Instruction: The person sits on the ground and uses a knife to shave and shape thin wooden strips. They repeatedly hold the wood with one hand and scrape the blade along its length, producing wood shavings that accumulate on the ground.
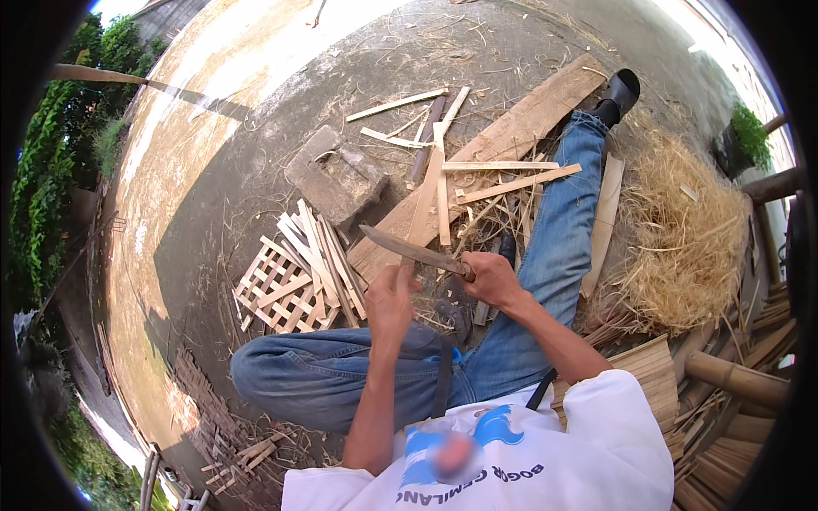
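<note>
Head cam: R hand fingers wrapped tight round machete handle; L hand fingers look clamped on near end of bamboo strip, prob. steadying it. Strip slants over plank, blade across it; contact unclear tbh.

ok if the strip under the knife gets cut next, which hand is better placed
Right, most likely: the right hand grips the knife, which crosses the wooden strip in this view. The left hand appears to hold that strip close to the knife.
</note>
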Tool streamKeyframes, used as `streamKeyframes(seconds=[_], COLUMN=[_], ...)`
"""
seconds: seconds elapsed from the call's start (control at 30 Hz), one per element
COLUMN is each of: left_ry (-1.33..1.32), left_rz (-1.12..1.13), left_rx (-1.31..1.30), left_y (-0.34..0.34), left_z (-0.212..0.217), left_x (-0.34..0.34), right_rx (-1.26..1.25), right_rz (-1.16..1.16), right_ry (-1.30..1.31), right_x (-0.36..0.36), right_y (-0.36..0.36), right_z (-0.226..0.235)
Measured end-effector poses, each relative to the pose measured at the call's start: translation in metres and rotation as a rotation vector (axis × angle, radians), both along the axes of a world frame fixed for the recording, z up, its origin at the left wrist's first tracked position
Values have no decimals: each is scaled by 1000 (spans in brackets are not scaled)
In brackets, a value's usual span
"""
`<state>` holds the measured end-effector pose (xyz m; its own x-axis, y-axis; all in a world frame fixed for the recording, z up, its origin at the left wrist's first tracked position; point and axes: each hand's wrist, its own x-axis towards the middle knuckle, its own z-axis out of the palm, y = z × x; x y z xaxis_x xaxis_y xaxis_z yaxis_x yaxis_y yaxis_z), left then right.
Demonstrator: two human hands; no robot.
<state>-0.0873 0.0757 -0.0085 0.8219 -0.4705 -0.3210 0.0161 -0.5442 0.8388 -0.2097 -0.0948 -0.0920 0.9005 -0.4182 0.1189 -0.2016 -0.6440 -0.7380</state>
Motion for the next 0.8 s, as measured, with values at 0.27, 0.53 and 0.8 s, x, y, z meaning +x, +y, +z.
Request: streamKeyframes(seconds=[0.27,0.53,0.8], left_ry=[122,197,355], left_rz=[-46,349,361], left_rx=[-95,-719,-888], left_y=[18,-33,-39], left_z=[17,-30,-8], left_x=[-7,42,78], right_rx=[140,1013,1145], right_rz=[-491,-388,-307], right_ry=[227,69,-32], right_x=[24,32,57], right_y=[-111,15,30], right_z=[-43,3,3])
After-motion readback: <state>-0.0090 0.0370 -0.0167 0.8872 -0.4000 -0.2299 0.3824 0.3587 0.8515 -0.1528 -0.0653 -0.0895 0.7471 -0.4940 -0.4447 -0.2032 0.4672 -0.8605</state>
